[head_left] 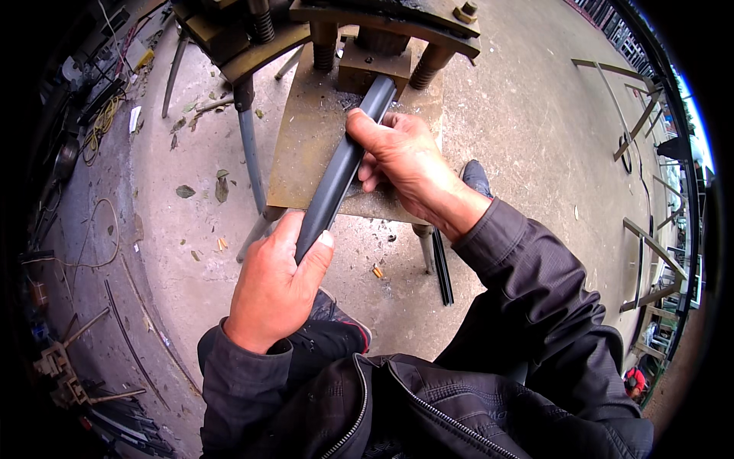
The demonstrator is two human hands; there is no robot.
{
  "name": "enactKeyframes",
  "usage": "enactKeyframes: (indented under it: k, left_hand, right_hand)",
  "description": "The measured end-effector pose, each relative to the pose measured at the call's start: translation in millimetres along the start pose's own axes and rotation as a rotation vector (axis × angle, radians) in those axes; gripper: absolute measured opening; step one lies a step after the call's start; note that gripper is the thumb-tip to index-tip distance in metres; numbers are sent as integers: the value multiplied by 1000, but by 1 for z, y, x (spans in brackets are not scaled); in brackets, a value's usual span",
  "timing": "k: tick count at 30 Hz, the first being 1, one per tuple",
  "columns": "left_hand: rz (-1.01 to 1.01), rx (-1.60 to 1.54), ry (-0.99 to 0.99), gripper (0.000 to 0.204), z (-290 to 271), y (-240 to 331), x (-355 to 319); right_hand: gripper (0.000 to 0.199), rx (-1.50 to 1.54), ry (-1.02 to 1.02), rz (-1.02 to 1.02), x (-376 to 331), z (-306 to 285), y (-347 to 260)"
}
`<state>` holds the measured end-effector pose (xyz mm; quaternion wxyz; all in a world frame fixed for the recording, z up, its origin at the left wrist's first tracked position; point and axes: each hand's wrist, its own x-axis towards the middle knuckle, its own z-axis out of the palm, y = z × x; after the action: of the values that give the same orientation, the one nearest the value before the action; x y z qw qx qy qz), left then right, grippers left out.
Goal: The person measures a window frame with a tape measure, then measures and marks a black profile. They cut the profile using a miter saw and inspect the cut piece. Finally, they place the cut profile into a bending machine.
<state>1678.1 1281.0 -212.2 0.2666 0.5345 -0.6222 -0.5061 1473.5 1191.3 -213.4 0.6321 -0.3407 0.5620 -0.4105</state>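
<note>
A dark grey metal profile bar (336, 180) slants across the middle, held in both hands. My left hand (275, 283) wraps round its near end, thumb along the side. Farther up, my right hand (405, 157) grips the bar with the thumb on top and fingers curled beneath. The bar's far end reaches the block (372, 67) of a press with thick bolts and springs; whether it is inside an opening there cannot be made out. Below the bar lies the press's flat metal plate (302, 164), scattered with small shavings.
A dark profile piece (442, 268) leans by the stand's right leg. Left of the press stands another metal leg (251, 157). Tools and a yellow cable (102, 126) lie at the far left, metal frames (646, 115) at the right. Dry leaves (221, 188) dot the concrete floor.
</note>
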Motion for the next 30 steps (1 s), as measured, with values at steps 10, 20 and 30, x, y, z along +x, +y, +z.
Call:
enactKeyframes:
  k: [10,20,30]
  left_hand:
    - [-73,-120,-45,29,-1,1,0]
    - [-198,-271,-111,31,-2,9,-1]
    - [-165,-149,-60,29,-3,-1,-9]
  right_hand:
    - [35,-8,9,-19,1,-2,1]
    - [39,-109,-3,-18,2,-2,-3]
    - [39,-75,-20,-16,2,-2,-1]
